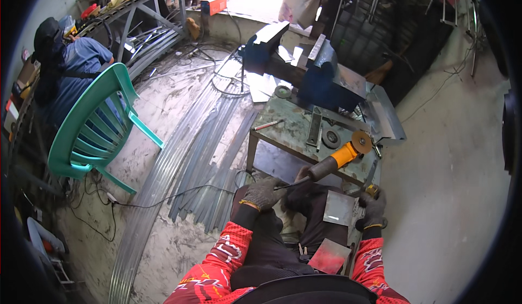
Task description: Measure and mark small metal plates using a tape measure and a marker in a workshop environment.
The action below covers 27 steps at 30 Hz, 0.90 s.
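Observation:
My left hand, in a grey knitted glove, rests by my left knee with its fingers closed on a dark power cord. That cord runs to an orange-and-black angle grinder, which lies across the near edge of a metal work table with its brown disc upward. My right hand, gloved too, is closed at the table's right side around a small yellow-and-black tool; its kind is hard to make out. Between the hands, a square metal plate lies by my right leg.
A large blue bench vise stands on the table, near a spare disc, a metal square and a marker. Long metal strips and cords cover the floor at left. A co-worker sits in a green chair.

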{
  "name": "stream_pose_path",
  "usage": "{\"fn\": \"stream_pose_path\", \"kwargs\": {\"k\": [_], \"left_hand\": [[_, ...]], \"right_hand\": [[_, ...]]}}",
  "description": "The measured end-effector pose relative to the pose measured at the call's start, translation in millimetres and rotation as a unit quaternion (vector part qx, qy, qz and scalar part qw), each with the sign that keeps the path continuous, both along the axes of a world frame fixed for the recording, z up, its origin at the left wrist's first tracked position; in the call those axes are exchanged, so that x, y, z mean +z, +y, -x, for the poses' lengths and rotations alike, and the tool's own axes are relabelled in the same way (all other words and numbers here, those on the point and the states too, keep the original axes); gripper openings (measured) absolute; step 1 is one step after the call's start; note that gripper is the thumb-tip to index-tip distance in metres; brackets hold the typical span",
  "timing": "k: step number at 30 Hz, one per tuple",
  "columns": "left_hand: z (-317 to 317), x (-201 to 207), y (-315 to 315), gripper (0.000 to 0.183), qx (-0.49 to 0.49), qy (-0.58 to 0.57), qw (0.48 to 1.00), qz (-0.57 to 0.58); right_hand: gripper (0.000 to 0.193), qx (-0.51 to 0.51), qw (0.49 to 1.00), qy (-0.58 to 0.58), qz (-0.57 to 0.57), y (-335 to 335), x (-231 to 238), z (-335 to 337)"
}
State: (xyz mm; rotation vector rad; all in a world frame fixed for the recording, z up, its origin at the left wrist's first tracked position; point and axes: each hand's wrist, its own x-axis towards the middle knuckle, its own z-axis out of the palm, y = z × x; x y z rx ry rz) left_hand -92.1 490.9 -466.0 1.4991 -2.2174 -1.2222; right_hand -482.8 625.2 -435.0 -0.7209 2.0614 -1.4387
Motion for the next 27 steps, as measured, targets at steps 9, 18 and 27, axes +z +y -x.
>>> {"fn": "stream_pose_path", "kwargs": {"k": [9, 18, 27], "left_hand": [[1, 4, 4, 0.058, -0.037, 0.027, 0.999, 0.008], [-3, 2, 1, 0.059, -0.019, 0.002, 1.000, -0.008], [2, -6, 3, 0.056, -0.027, 0.025, 0.999, 0.032]], "right_hand": [[0.048, 0.179, 0.964, 0.099, 0.170, -72, 86, -77], [0.052, 0.294, 0.950, 0.045, 0.093, -128, 28, -159], [0.051, 0.297, 0.928, 0.157, 0.159, -113, 23, -167]]}}
